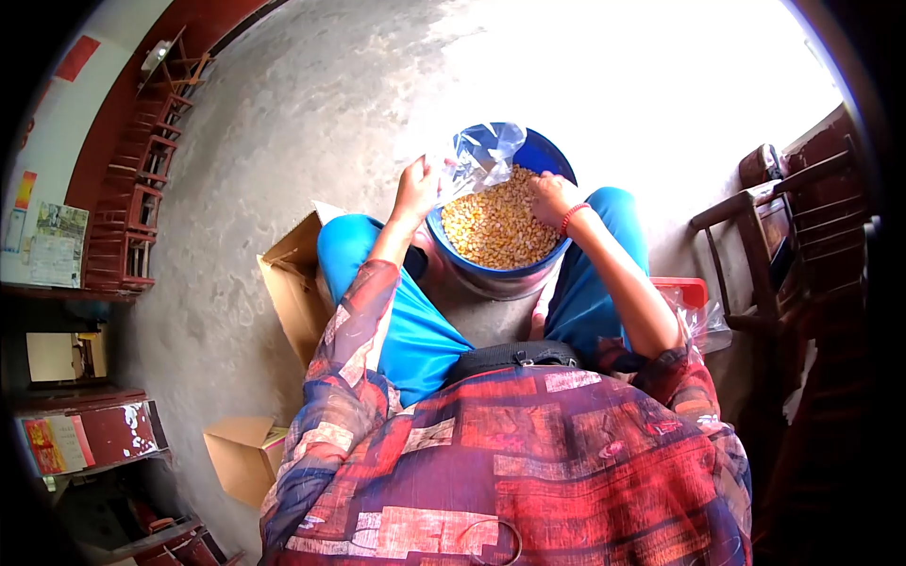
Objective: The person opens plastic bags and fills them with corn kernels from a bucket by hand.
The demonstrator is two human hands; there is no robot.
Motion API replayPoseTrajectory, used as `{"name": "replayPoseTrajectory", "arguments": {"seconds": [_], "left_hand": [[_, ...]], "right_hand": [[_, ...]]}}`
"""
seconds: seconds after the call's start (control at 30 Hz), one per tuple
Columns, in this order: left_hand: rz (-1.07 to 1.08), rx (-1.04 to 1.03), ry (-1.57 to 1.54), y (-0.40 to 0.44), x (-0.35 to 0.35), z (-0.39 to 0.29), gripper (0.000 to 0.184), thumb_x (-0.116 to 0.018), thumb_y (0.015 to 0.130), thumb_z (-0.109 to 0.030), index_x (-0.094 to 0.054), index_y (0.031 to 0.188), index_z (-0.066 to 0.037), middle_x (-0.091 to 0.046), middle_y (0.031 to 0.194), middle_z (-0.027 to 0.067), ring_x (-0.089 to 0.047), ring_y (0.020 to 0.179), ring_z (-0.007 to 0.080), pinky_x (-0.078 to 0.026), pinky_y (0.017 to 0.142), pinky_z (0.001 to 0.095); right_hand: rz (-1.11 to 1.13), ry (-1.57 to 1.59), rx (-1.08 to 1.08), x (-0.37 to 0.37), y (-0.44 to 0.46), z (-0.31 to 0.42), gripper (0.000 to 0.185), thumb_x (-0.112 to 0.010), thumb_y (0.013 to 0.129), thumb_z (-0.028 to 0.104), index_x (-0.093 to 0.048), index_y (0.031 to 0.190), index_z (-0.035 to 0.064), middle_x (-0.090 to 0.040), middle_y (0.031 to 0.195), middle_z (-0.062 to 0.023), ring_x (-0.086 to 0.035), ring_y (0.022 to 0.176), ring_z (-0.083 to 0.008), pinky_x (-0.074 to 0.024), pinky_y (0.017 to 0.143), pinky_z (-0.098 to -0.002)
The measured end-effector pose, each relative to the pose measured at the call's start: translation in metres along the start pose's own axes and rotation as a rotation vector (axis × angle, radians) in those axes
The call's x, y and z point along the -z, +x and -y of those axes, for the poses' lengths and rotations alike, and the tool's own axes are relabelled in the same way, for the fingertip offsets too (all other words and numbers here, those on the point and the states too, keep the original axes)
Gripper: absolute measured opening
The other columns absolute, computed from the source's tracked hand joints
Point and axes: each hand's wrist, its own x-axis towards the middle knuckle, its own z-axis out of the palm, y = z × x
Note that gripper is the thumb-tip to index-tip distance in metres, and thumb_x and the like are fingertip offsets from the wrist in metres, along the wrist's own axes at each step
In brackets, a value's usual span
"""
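Observation:
A blue bucket (435,226) filled with yellow corn kernels (500,226) stands between my knees. My left hand (415,191) is closed on the edge of a clear plastic bag (486,158), which hangs crumpled over the left and far part of the bucket. At the bucket's right side, my right hand (555,199) is low over the kernels with its fingers curled in. What those fingers hold, if anything, is hidden. A red bracelet (573,218) circles the right wrist.
An open cardboard box (291,274) stands beside my left leg, with another box (241,457) nearer me. Wooden chairs (755,236) are on the right, near a red plastic object (681,289) and clear plastic. Stacked wooden stools (142,203) line the left wall.

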Motion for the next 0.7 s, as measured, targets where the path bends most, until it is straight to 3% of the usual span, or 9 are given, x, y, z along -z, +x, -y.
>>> {"name": "replayPoseTrajectory", "arguments": {"seconds": [0.03,0.07,0.13,0.27,0.3,0.4,0.43,0.57,0.7], "left_hand": [[0.023,-0.105,0.136,0.005,-0.003,-0.010,0.028,-0.045,0.090,-0.027,-0.062,0.087,-0.005,-0.044,0.055,-0.0028,-0.040,0.050,0.0055,-0.034,0.048,0.0219],[0.046,-0.203,0.268,0.009,-0.007,-0.021,0.025,-0.046,0.089,-0.025,-0.062,0.087,-0.005,-0.045,0.055,-0.0002,-0.042,0.050,0.0070,-0.037,0.048,0.0243],[0.107,-0.334,0.200,0.016,-0.017,-0.044,0.021,-0.049,0.088,-0.022,-0.062,0.089,-0.005,-0.050,0.057,0.0054,-0.046,0.052,0.0104,-0.040,0.051,0.0268],[0.291,-0.385,-0.010,0.021,-0.026,-0.084,0.024,-0.050,0.088,-0.026,-0.063,0.090,-0.005,-0.045,0.054,-0.0008,-0.043,0.051,0.0066,-0.037,0.049,0.0244],[0.275,-0.348,-0.068,0.025,-0.026,-0.077,0.025,-0.050,0.088,-0.027,-0.063,0.090,-0.006,-0.042,0.054,-0.0029,-0.042,0.052,0.0053,-0.036,0.049,0.0229],[0.190,-0.156,-0.207,0.033,-0.020,-0.032,0.024,-0.051,0.088,-0.026,-0.063,0.090,-0.005,-0.045,0.056,-0.0023,-0.043,0.053,0.0054,-0.038,0.050,0.0219],[0.146,-0.160,-0.050,0.036,-0.022,-0.020,0.029,-0.047,0.090,-0.028,-0.063,0.091,-0.004,-0.044,0.059,-0.0049,-0.039,0.055,0.0038,-0.034,0.050,0.0186],[0.485,0.004,-0.238,0.034,-0.017,-0.030,0.025,-0.051,0.088,-0.027,-0.065,0.087,-0.006,-0.054,0.065,-0.0043,-0.045,0.058,0.0048,-0.039,0.054,0.0208],[0.958,0.147,-0.423,0.007,-0.008,-0.068,0.034,-0.047,0.089,-0.031,-0.065,0.084,-0.003,-0.045,0.056,-0.0057,-0.037,0.050,0.0023,-0.029,0.046,0.0189]], "right_hand": [[0.077,0.124,0.058,0.016,-0.005,0.011,0.012,-0.050,0.070,0.015,-0.057,0.072,0.0051,-0.058,0.074,-0.0169,-0.058,0.071,-0.0333,-0.0470,0.065,-0.0405],[0.070,0.136,0.268,0.016,-0.007,0.013,0.013,-0.050,0.071,0.018,-0.058,0.070,0.0072,-0.058,0.067,-0.0155,-0.058,0.066,-0.0329,-0.0467,0.062,-0.0411],[0.122,0.367,0.466,0.015,-0.007,0.025,0.016,-0.051,0.072,0.020,-0.061,0.076,0.0078,-0.059,0.072,-0.0143,-0.058,0.070,-0.0321,-0.0464,0.066,-0.0415],[0.088,0.371,0.401,-0.097,0.018,0.014,0.027,-0.055,0.072,0.019,-0.058,0.097,0.0082,-0.055,0.092,-0.0164,-0.052,0.091,-0.0316,-0.0427,0.079,-0.0409],[0.018,0.345,0.410,-0.125,0.026,0.014,0.032,-0.056,0.071,0.019,-0.057,0.102,0.0082,-0.053,0.099,-0.0171,-0.050,0.097,-0.0314,-0.0416,0.082,-0.0407],[-0.237,0.190,0.394,-0.135,0.047,0.034,0.026,-0.053,0.074,0.016,-0.053,0.098,0.0049,-0.050,0.094,-0.0135,-0.048,0.091,-0.0272,-0.0409,0.078,-0.0373],[-0.318,0.163,0.370,-0.135,0.055,0.041,0.024,-0.052,0.075,0.015,-0.052,0.097,0.0038,-0.049,0.093,-0.0123,-0.047,0.090,-0.0258,-0.0407,0.077,-0.0362],[-0.444,0.369,0.132,-0.140,0.083,0.060,0.011,-0.057,0.070,0.015,-0.051,0.073,0.0067,-0.047,0.070,-0.0050,-0.049,0.065,-0.0175,-0.0395,0.056,-0.0335],[-0.294,0.385,0.077,-0.114,0.028,0.062,0.015,-0.054,0.072,0.018,-0.050,0.082,0.0074,-0.046,0.080,-0.0074,-0.047,0.075,-0.0200,-0.0364,0.065,-0.0350]]}}
